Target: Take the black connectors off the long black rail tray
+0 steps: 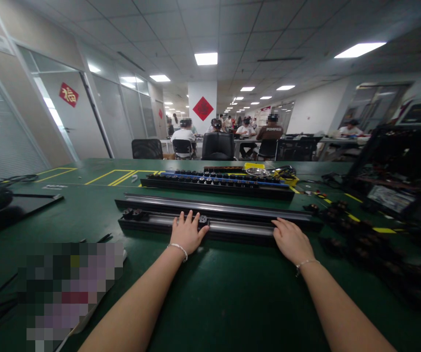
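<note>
Across the green table lies a long black channel strip [243, 230] with a shiny metallic inside. My left hand [187, 233] rests over its middle, fingers spread. A small black socket-like module [203, 220] sits in the channel between its thumb and index finger. My right hand [293, 240] is at the strip's right part, fingers bent over the near edge; the thumb is mostly hidden. More black modules [133, 213] sit at the channel's left end. Just behind, a second long black strip [195, 201] lies roughly parallel.
Farther back lies a black strip [217, 181] filled with modules and a blue strip. Dark loose modules [364, 239] are heaped at right beside dark equipment [386, 171]. A blurred-out packet [81, 288] and cables lie at left. People [184, 132] sit at far tables.
</note>
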`<state>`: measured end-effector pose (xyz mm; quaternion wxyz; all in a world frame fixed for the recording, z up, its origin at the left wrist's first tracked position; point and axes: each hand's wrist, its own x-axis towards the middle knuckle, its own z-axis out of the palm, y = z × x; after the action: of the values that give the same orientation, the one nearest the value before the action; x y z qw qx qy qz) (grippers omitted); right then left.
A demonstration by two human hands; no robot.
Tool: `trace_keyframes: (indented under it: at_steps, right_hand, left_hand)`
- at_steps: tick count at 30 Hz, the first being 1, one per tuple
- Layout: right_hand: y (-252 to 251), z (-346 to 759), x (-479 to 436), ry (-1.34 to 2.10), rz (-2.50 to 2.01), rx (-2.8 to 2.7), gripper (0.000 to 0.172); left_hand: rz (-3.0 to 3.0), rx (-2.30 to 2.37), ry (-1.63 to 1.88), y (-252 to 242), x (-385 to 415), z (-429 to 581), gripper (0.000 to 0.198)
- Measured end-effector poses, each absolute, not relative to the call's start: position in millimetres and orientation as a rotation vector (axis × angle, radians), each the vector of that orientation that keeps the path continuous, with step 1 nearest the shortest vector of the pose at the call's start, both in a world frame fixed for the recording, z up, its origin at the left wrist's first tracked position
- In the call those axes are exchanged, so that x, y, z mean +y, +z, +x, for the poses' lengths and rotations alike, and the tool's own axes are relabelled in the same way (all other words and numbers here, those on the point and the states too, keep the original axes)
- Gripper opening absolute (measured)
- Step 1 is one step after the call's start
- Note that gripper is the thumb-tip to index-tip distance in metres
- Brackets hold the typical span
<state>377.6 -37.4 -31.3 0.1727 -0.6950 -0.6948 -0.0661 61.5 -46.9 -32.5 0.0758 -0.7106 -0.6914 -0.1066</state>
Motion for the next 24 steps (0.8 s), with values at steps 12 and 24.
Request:
trace_keyframes:
  at_steps: [12, 24]
  right_hand:
    - [-32.9, 379.1, -35.8, -0.184, -1.98, -1.968, 0.046]
    - [-32.6, 377.8, -36.7, -0.229, -1.959, -1.981, 0.046]
  left_hand:
    - [-2.207, -1.923, -0.453, -33.9, -50.7, 72.9, 0.058]
    - [-2.313, -1.818, -0.463, -33.9, -52.4, 74.6, 0.052]
